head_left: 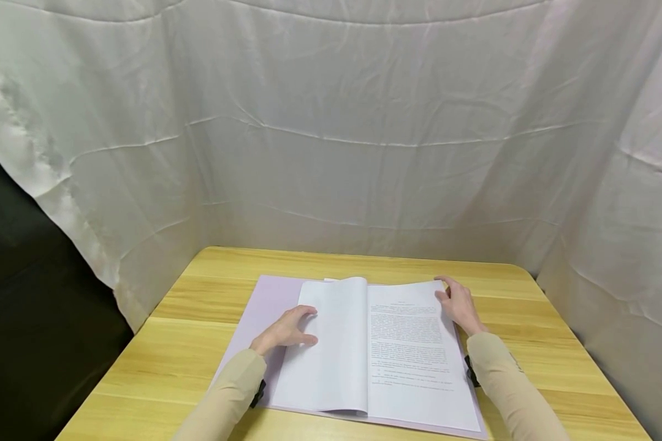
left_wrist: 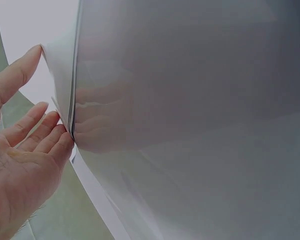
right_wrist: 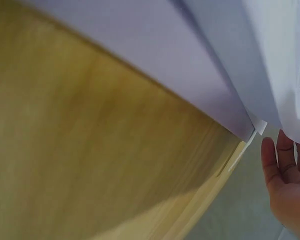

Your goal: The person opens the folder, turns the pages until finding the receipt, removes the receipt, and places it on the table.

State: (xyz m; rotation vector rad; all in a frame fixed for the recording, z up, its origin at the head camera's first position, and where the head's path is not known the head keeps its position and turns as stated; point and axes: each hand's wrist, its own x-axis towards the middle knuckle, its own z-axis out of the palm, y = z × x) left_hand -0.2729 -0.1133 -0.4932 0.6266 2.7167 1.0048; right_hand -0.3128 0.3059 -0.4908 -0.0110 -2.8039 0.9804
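Leftmost, a lilac folder (head_left: pixel 276 294) lies open on the tabletop (head_left: pixel 160 355), its far edge near the tabletop's far edge and its sides well in from the left and right edges. Over it, the left hand (head_left: pixel 287 331) rests at the outer edge of a blank page (head_left: pixel 336 343), thumb spread wide from the fingers, touching the paper without gripping it. That page bulges smoothly towards the spine, its face white with no print that I can make out. To the right, the printed page (head_left: pixel 414 331) carries dense small text, unreadable here, and the right hand (head_left: pixel 460 306) pinches its raised far right corner between thumb and fingers. The step in hand appears to be leafing through; the next move seems to call for separating one sheet cleanly and guiding it leftwards.
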